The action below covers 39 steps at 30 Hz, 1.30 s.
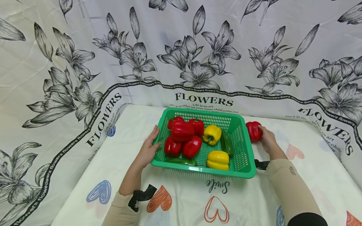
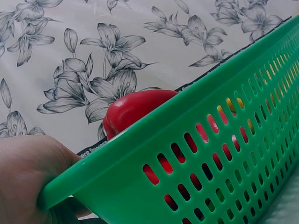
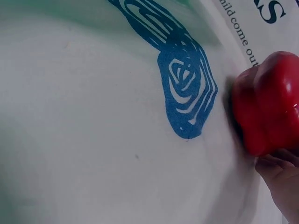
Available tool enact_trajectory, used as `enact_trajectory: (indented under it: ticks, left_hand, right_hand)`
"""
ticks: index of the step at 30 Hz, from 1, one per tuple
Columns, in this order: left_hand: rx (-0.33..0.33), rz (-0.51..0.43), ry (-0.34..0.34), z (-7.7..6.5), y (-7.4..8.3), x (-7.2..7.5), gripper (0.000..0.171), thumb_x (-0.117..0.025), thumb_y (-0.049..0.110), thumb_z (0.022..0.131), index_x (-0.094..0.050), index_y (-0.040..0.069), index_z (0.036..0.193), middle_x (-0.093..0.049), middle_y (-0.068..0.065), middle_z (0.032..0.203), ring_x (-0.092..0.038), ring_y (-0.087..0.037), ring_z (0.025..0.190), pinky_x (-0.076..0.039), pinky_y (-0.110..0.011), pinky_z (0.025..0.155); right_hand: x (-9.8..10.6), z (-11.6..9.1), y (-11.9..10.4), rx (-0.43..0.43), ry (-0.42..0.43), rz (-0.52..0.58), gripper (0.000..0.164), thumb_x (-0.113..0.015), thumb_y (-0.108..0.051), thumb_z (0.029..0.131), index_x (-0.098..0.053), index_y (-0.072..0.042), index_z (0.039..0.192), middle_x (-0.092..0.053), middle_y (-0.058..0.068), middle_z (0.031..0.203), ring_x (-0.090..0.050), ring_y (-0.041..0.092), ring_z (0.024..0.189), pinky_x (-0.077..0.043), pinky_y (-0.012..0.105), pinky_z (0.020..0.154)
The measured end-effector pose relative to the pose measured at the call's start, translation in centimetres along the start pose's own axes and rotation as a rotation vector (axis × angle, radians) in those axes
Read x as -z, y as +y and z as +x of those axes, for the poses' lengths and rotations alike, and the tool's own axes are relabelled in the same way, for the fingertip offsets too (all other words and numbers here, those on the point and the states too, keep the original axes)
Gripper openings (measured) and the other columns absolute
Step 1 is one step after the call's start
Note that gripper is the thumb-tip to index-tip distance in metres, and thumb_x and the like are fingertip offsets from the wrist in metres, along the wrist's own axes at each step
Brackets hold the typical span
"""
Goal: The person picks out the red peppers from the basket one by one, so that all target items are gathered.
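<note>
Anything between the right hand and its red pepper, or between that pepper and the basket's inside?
Nothing visible between right hand and red pepper: the fingers are on it. Between the pepper and the inside stands the right rim of the basket.

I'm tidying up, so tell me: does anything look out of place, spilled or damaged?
One glossy red bell pepper is outside the green perforated plastic basket, held by the right hand, while similar red peppers lie inside. No spill or damage shows.

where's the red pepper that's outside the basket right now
In the head view, the red pepper is just right of the green basket, gripped by the right hand.
</note>
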<state>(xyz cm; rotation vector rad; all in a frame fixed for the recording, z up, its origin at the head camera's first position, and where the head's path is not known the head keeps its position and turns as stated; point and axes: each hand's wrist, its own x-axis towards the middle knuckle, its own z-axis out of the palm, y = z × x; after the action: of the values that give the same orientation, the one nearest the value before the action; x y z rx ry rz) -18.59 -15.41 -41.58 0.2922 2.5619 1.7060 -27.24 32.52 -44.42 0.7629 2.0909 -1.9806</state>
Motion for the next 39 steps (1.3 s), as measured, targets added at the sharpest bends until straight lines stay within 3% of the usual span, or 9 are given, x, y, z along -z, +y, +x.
enact_trajectory:
  ticks: [10,16,23,29,39]
  left_hand:
    - [0.007,0.007,0.005,0.0,0.0,0.0,0.059,-0.042,0.004,0.095,-0.019,0.009,0.149,-0.004,0.003,0.158,0.0,-0.021,0.146,-0.011,-0.049,0.116]
    - [0.015,-0.006,0.0,0.0,0.3,0.1,0.059,-0.042,0.004,0.095,-0.018,0.009,0.149,-0.004,0.003,0.158,0.001,-0.022,0.146,-0.01,-0.049,0.116]
    - [0.012,-0.007,0.002,0.1,-0.1,-0.1,0.059,-0.042,0.004,0.095,-0.019,0.01,0.149,-0.004,0.004,0.158,0.001,-0.022,0.146,-0.01,-0.05,0.115]
    - [0.012,-0.007,0.003,0.1,-0.1,0.0,0.059,-0.042,0.004,0.095,-0.019,0.009,0.149,-0.005,0.004,0.158,0.001,-0.021,0.146,-0.01,-0.05,0.116]
    - [0.002,-0.004,0.007,0.1,-0.2,-0.1,0.059,-0.043,0.004,0.095,-0.019,0.01,0.149,-0.005,0.003,0.158,-0.001,-0.023,0.146,-0.011,-0.05,0.115]
  right_hand:
    - [1.6,-0.5,-1.5,0.035,-0.044,-0.006,0.072,-0.031,-0.046,0.096,-0.002,-0.008,0.15,0.006,0.01,0.157,0.004,0.025,0.145,-0.009,0.034,0.116]
    - [1.6,-1.1,-2.3,0.044,-0.063,-0.016,0.073,-0.03,-0.048,0.096,0.001,-0.009,0.15,0.009,0.01,0.157,0.007,0.026,0.145,-0.006,0.035,0.117]
    - [1.9,-2.3,-3.2,0.068,-0.111,0.047,0.077,-0.031,-0.048,0.097,0.007,-0.006,0.149,0.015,0.01,0.155,0.013,0.024,0.143,0.0,0.035,0.117]
    - [2.1,-3.0,-3.8,0.09,-0.151,0.016,0.085,-0.035,-0.053,0.094,0.012,-0.006,0.148,0.018,0.009,0.154,0.016,0.023,0.142,0.003,0.035,0.116]
    - [2.4,-3.9,-4.1,0.091,-0.189,0.054,0.087,-0.04,-0.053,0.093,0.009,-0.007,0.149,0.019,0.007,0.155,0.016,0.022,0.143,0.003,0.033,0.116]
